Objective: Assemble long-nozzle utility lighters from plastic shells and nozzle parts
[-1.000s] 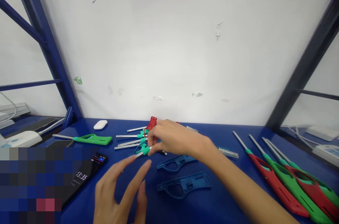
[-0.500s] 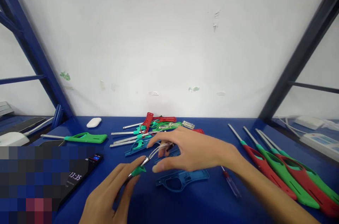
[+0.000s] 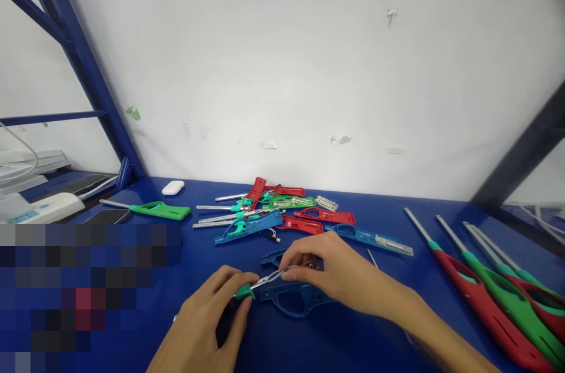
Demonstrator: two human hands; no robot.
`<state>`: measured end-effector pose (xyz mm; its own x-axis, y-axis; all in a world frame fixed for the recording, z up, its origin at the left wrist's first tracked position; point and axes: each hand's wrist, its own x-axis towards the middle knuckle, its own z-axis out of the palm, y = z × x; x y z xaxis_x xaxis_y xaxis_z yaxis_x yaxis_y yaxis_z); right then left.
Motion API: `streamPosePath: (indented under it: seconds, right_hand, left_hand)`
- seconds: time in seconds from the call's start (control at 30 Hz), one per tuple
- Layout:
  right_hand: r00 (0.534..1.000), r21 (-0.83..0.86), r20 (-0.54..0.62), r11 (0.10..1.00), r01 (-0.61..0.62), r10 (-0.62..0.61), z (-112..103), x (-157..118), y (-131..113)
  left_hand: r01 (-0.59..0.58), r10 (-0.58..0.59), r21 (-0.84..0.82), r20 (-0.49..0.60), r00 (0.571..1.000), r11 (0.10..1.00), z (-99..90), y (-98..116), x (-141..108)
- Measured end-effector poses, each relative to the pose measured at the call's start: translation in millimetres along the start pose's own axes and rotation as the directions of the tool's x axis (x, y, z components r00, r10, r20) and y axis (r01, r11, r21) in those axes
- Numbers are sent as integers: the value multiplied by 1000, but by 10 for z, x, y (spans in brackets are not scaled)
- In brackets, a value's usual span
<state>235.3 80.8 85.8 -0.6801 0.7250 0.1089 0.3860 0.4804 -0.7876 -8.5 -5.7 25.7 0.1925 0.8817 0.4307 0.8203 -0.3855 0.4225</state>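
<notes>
Slim metal tube with a green plastic collar (image 3: 243, 292) sits low in the middle, held just over the blue tabletop (image 3: 353, 332) between my two hands. At the far left lies a white plastic power strip (image 3: 53, 208), then a long-nosed green lighter with a silver barrel (image 3: 163, 210), a small white rounded case (image 3: 173, 187) behind it. Next comes my left hand (image 3: 207, 314), fingers and thumb closed on the tube, the green collar showing past my fingertips. Behind it are silver rods with teal collars (image 3: 216, 207) and a pile of red, green and blue plastic handle shells (image 3: 255, 192). Thin pale wires (image 3: 274, 275) run from the tube's right-hand end, above a translucent blue handle shell (image 3: 318, 296), to my right hand (image 3: 331, 261), thumb and forefinger pinched together on them. Farther right lies another blue shell holding a clear plastic tank (image 3: 392, 245), and at the far right, a row of red and green long-nosed lighters (image 3: 494, 317), barrels pointing away from me
</notes>
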Motion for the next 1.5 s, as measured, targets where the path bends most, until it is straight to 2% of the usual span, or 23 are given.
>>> streamPosePath:
  seconds: [0.2, 0.4, 0.57, 0.87, 1.17, 1.33, 1.5]
  right_hand:
    - [1000, -64, 22, 998, 10, -9, 59, -26, 82]
    - [999, -203, 19, 978, 39, -36, 63, -62, 68]
    - [999, -256, 29, 966, 38, -31, 38, -83, 49]
    - [1000, -283, 13, 959, -13, 17, 55, -66, 16]
    - [1000, -310, 23, 951, -4, 12, 65, -68, -2]
    - [1000, -319, 10, 948, -9, 13, 61, -73, -23]
    - [999, -309, 19, 951, -22, 30, 49, -73, -35]
  left_hand:
    - [15, -15, 7, 13, 1000, 1000, 8, -21, -4]
    - [-33, 33, 39, -4, 999, 999, 2, 0, -11]
    - [-55, 55, 77, 9, 998, 996, -4, 9, -8]
    - [-96, 100, 171, -13, 995, 980, 77, -57, -32]
    - [-105, 112, 231, -20, 993, 967, 154, -165, -74]
    - [-103, 105, 219, -1, 994, 970, 165, -178, -61]
    - [-99, 93, 168, 44, 995, 981, 98, -85, -30]
